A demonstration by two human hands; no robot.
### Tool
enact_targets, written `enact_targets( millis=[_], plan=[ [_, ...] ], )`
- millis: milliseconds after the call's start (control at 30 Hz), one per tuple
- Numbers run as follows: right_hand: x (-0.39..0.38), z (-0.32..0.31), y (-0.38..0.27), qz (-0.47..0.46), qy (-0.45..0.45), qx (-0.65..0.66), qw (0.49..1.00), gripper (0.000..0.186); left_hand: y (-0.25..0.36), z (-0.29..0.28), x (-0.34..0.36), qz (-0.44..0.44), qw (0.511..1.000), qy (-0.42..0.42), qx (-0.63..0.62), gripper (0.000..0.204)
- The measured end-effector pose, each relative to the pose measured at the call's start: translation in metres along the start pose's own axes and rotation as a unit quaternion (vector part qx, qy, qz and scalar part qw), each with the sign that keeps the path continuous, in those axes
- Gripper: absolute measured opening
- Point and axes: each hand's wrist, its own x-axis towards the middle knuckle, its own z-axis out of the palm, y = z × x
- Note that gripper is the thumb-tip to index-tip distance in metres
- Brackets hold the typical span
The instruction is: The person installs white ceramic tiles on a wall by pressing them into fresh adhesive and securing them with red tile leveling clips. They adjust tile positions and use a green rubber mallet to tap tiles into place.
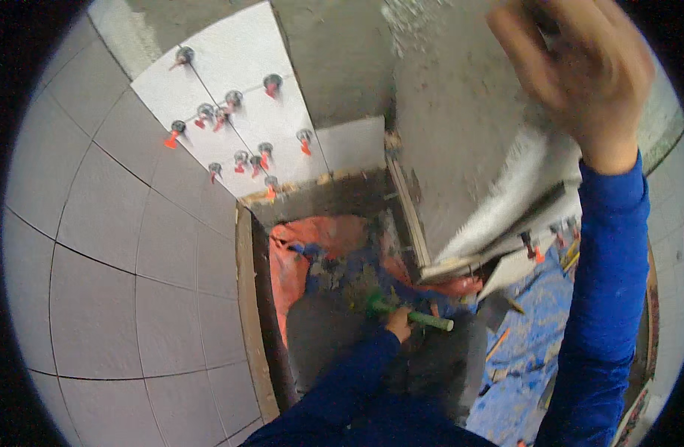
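Observation:
My left hand [399, 325] is low in the middle, closed round a green tool [428, 320] with a rod-like handle and a pale end. Its other end widens into a green head [375, 301], blurred, so I cannot tell its exact kind. My right hand [591, 71] is raised at the upper right, in front of a grey plastered wall [461, 134]. Thumb and fingers look apart there, though the top edge cuts off some fingertips and the rest is blurred. White tiles [241, 67] stand on the far wall, with several red-and-black tile levelling clips [273, 85] in their joints.
Large grey tiles [96, 298] cover the left wall. A wooden strip [251, 313] edges the recess around my legs. Orange sheeting [290, 276] and blue sheeting [536, 357] lie below. A projecting plastered ledge with a trimmed edge [405, 216] stands at right centre, near a trowel-like tool [497, 309].

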Motion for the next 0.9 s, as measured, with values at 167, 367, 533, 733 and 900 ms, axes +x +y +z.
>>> enact_targets(
  millis=[167,367,533,733,900],
  plan=[
    [-0.016,0.008,-0.005,0.074,0.010,0.039,0.996,0.035,-0.007,0.045,0.007,-0.256,0.807,0.355,-0.395,0.038],
    [0.002,-0.019,-0.005,0.036,-0.210,0.029,0.977,0.025,0.006,0.020,-0.054,-0.251,0.954,0.127,0.108,0.037],
    [-0.016,-0.029,0.004,0.058,-0.227,0.204,0.951,0.022,0.136,-0.024,-0.138,-0.161,0.985,0.040,0.051,0.038],
    [0.033,-0.040,0.015,0.167,-0.274,0.375,0.870,0.016,0.295,-0.183,-0.188,-0.163,0.986,0.022,-0.037,0.043],
    [0.142,-0.112,0.074,0.440,-0.158,0.432,0.771,0.014,0.410,-0.292,-0.264,-0.207,0.958,0.187,0.058,0.037]
  ],
)
